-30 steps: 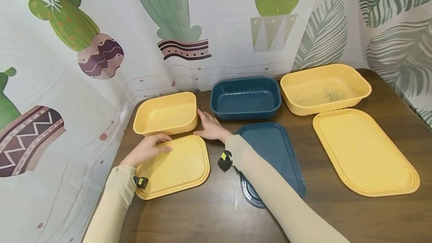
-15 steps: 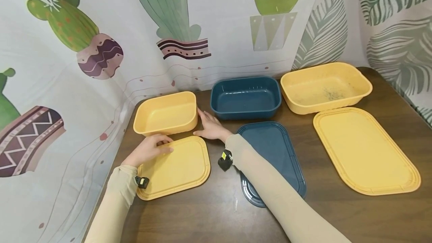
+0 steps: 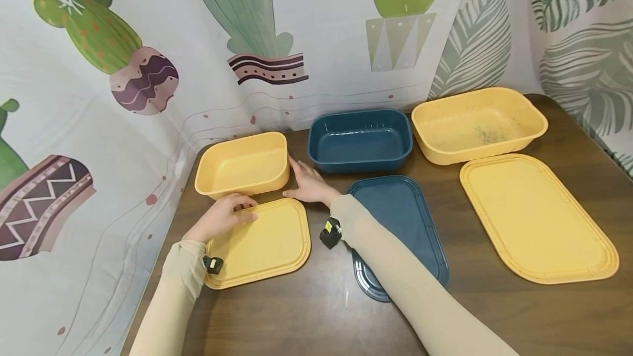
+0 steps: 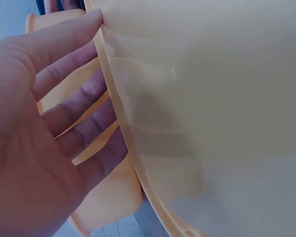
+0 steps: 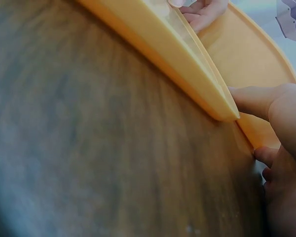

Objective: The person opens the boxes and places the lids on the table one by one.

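In the head view my left hand point(image 3: 221, 216) is at the far edge of the small yellow lid point(image 3: 269, 240), gripping it. The left wrist view shows the thumb on the rim and the fingers point(image 4: 84, 94) passing behind it. Behind the lid stands the small yellow box point(image 3: 242, 166), uncovered. My right hand point(image 3: 309, 183) has its fingers extended against that box's right side. In the right wrist view the right thumb point(image 5: 256, 101) is by the lid's corner, and a fingertip point(image 5: 262, 154) lies against the box.
A dark blue box point(image 3: 360, 144) and a larger yellow box point(image 3: 479, 125) line the back of the wooden table point(image 3: 296, 317), near the cactus-print cloth point(image 3: 336, 26). A blue lid point(image 3: 395, 213) lies partly under my right forearm. A large yellow lid point(image 3: 539, 218) lies at the right.
My left hand and the small yellow lid have shifted slightly to the right. My right hand stays at the box's side. The head view has tilted a little.
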A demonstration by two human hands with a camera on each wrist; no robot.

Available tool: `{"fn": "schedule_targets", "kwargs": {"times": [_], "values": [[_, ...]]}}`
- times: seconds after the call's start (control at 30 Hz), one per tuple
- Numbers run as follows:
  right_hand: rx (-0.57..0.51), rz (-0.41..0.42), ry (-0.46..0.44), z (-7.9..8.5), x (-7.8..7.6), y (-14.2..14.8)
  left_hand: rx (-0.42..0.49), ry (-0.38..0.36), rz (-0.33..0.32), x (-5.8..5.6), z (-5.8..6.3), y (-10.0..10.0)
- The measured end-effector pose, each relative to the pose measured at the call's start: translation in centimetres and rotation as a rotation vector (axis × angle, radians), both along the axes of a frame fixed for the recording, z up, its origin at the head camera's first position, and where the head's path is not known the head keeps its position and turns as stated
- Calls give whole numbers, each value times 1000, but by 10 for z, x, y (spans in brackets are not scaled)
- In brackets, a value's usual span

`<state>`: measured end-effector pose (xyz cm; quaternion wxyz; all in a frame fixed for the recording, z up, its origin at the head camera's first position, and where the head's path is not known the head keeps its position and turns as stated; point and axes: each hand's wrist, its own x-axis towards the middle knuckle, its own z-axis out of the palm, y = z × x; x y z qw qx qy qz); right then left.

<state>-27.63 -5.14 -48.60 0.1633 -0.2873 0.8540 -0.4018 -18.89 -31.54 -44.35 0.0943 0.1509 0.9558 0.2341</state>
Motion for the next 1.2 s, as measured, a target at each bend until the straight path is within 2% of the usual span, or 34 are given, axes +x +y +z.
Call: {"fn": "schedule_targets", "kwargs": {"times": [0.4,0.8,1.2], "values": [[17,0,17,4,4,0,14,-5,-45,3,5,-5],[-2,-16,2,7,6,0,-6,-44,-35,5,11,-12],[-2,-22,-16,7,6,-2,-50,26,11,11,7,-5]]}}
